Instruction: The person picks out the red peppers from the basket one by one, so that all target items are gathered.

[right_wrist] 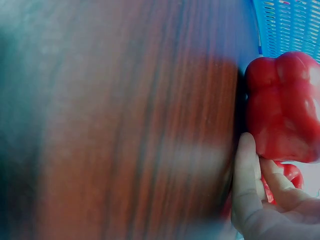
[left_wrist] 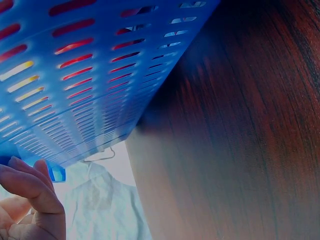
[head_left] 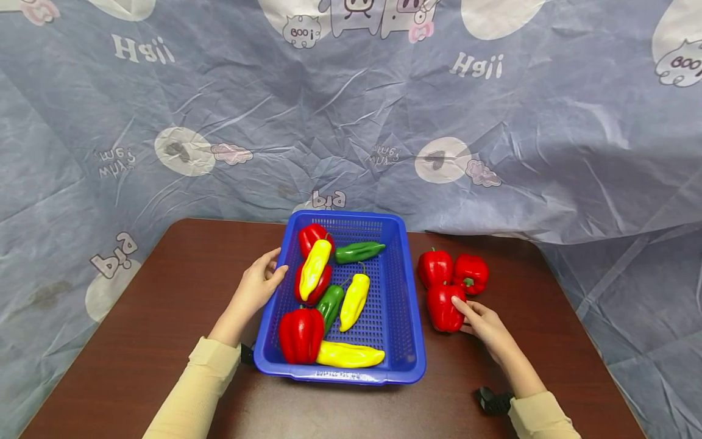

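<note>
A blue plastic basket [head_left: 414, 317] with slotted walls stands on the table in the head view. My left hand [head_left: 262, 277] holds its left rim, thumb over the edge; in the left wrist view its curled fingers [left_wrist: 30, 185] are beside the rim. To the right of the basket, my right hand [head_left: 488, 329] grips a red bell pepper [head_left: 443, 308], thumb on top and fingers along its near right side. Behind that pepper lie two more red bell peppers, one at left [head_left: 435, 268] and one at right [head_left: 473, 271].
Inside the basket lie three red bell peppers, among them a front one [head_left: 300, 335], three long yellow peppers, one along the front [head_left: 351, 355], and two green peppers, one at the back [head_left: 359, 252]. A printed grey-blue cloth [head_left: 351, 122] hangs behind the brown table [head_left: 181, 292].
</note>
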### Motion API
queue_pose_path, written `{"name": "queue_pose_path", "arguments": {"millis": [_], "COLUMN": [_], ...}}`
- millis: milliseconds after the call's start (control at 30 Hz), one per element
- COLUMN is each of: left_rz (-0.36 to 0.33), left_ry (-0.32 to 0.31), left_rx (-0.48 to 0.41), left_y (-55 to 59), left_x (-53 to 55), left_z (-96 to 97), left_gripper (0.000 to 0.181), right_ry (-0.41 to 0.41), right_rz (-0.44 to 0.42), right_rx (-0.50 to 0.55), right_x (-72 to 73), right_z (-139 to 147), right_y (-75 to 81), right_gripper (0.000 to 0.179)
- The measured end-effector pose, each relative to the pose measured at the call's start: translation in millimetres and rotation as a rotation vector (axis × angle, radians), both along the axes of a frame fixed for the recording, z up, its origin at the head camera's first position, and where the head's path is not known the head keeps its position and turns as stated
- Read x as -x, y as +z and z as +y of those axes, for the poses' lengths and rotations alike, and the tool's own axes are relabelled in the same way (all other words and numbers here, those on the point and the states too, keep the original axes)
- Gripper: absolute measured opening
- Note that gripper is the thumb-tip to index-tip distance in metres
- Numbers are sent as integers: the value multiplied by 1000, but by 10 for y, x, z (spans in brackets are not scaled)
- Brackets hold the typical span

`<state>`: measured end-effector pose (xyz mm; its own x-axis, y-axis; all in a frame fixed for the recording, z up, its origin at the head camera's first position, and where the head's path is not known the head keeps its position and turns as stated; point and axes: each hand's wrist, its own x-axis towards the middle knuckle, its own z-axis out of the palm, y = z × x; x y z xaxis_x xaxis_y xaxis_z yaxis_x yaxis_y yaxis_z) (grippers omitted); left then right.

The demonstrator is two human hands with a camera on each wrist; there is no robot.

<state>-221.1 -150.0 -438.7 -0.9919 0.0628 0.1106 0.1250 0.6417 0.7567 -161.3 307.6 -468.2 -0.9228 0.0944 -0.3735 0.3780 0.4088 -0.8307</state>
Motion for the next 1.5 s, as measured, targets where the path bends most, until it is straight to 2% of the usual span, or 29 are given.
{"name": "queue_pose_path", "arguments": {"millis": [367, 667, 833, 1000, 1200, 1500], "left_rz": [-2, 2, 4, -1, -3, -6], "left_ry": [-3, -7, -5, -5, -6, -3], "left_rx": [4, 0, 2, 0, 4, 1], "left_y": [9, 15, 7, 5, 22, 22], "left_x": [-2, -2, -6, -9, -6, -5], "left_z": [7, 4, -6, -1, 5, 4], "left_gripper": [53, 53, 53, 53, 53, 54], "right_ry": [4, 3, -4, -34, -37, 40], "right_rz": [18, 39, 77, 125, 238, 379], "right_rx": [-36, -4, -22, -112, -184, -105], "right_x": [-30, -47, -46, -44, -74, -113], "right_z": [10, 76, 71, 33, -93, -478], "right_y": [-4, 25, 160, 361, 640, 1000], "right_gripper": [82, 81, 78, 76, 69, 63]}}
